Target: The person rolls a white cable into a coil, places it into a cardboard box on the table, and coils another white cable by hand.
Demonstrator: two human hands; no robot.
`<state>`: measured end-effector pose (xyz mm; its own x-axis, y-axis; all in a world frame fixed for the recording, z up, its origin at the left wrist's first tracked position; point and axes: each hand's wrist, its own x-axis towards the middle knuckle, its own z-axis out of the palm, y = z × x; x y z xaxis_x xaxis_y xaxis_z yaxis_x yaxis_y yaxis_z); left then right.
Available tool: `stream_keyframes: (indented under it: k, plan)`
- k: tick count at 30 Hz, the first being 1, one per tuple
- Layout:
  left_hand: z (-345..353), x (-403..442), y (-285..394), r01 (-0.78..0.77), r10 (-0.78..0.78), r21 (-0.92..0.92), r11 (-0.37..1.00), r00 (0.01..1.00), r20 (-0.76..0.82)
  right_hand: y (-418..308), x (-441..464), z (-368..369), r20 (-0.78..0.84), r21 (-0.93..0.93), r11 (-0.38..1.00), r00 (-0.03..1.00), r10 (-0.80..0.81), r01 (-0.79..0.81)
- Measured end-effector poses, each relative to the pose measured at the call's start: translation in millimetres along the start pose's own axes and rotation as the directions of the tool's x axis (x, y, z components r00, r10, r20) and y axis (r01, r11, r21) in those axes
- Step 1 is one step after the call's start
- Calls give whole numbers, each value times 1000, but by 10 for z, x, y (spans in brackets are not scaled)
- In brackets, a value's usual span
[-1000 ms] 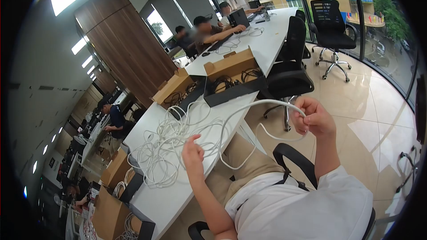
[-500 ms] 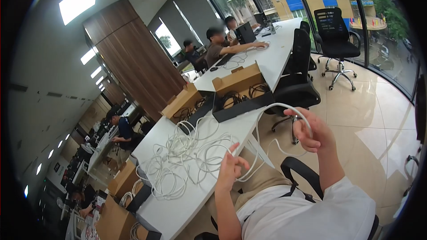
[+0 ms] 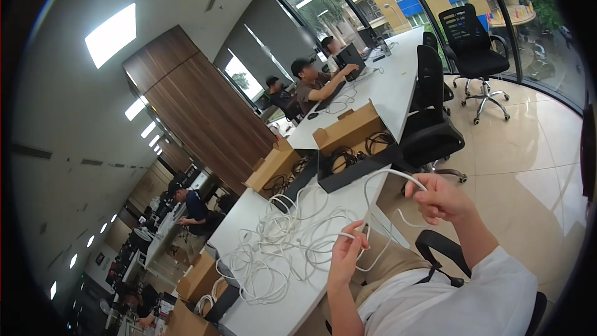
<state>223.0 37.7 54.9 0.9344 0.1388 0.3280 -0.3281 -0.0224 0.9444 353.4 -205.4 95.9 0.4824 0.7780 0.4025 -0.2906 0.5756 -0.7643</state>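
A grey-white cable (image 3: 388,173) rises in a loop from beside the table edge to my right hand (image 3: 444,199), whose fingers are closed around it. My left hand (image 3: 347,252) is over the front edge of the table, thumb and fingers pinching a stretch of white cable. A loose end dangles below my right hand above my lap. Left of my hands, a tangled pile of white cables (image 3: 264,258) covers much of the white tabletop (image 3: 249,208).
Two open cardboard boxes (image 3: 348,126) of black cables stand at the table's far end. More boxes (image 3: 198,277) with white cables sit at the left edge. Black office chairs (image 3: 472,50) are on the right. Several people work at other desks, one reaching toward a black computer case (image 3: 351,59).
My left hand's fingers, spread before, have closed in on the cable. My right hand has curled more tightly around its stretch. The whole view has shifted slightly.
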Motion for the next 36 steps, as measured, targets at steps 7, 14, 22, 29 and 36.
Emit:
stream_keyframes:
  k: [7,14,22,29,36]
  plan:
    - [-9,156,-118,-246,398,402,882,845,-357,49,96,32,88,-225,967,986,139,-117]
    - [185,142,-286,19,-2,32,999,884,-467,80,4,127,198,-367,919,952,233,-148]
    - [439,94,-424,-237,216,43,971,775,-594,171,-233,270,370,-383,904,865,338,-189]
    - [435,100,-696,-185,349,358,915,810,-472,466,-345,493,540,-378,903,745,392,-202]
    - [586,79,-536,-248,227,-16,969,911,-344,964,-333,732,604,-425,905,745,282,2]
